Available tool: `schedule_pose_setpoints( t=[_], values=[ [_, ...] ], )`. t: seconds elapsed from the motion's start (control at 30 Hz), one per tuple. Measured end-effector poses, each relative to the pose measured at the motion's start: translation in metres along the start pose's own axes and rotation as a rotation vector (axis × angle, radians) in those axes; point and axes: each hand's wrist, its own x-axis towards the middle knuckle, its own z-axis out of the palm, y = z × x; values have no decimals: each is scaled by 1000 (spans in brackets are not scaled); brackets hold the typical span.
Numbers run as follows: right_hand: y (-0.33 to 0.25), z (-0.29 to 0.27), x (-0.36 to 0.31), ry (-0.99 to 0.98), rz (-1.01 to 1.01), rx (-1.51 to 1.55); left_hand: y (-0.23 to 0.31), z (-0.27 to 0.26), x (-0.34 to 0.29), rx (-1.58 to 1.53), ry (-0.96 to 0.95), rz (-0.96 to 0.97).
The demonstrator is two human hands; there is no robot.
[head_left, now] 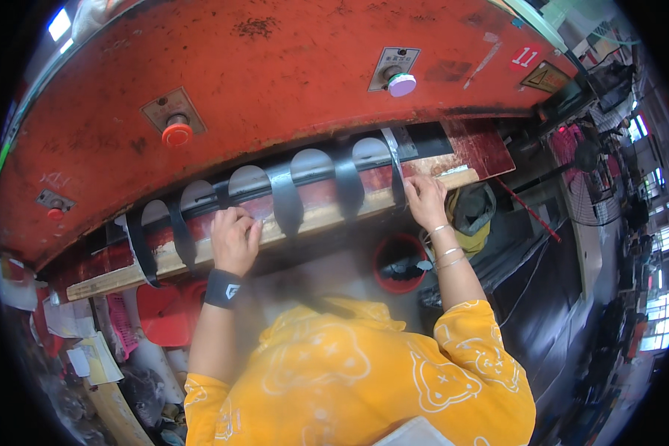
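Note:
A black sheet (284, 197) with a row of rounded cut-outs lies under the front of a red machine. Its strips hang over a pale wooden edge bar (312, 214). My left hand (234, 241), below a dark wristband, is closed with curled fingers at the lower end of one strip; the end itself is hidden under the fingers. At the right, my right hand (426, 202), with bangles on the wrist, has thumb and fingers closed at the edge of the last strip (395, 167), beside the bar.
The red machine front (275, 74) carries a red push button (177, 132), a pale purple button (401, 84) and a smaller red one (55, 213). Below the bar stand a red bucket (400, 262) and a red stool-like thing (163, 316). A fan (587, 160) stands at right.

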Motion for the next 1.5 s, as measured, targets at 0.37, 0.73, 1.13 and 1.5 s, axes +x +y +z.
schedule_pose_setpoints(
  t=[0.37,0.73,1.13,1.5],
  values=[
    [-20,-30,10,-307,113,-9,-4,4,-7,-26,11,18],
    [-102,65,190,-143,34,-26,-57,4,110,-476,-587,-19],
    [-70,141,258,-224,83,-160,-200,125,282,380,-376,-22],
    [-134,59,388,-616,-46,666,-160,41,278,186,-398,20]
  ],
)
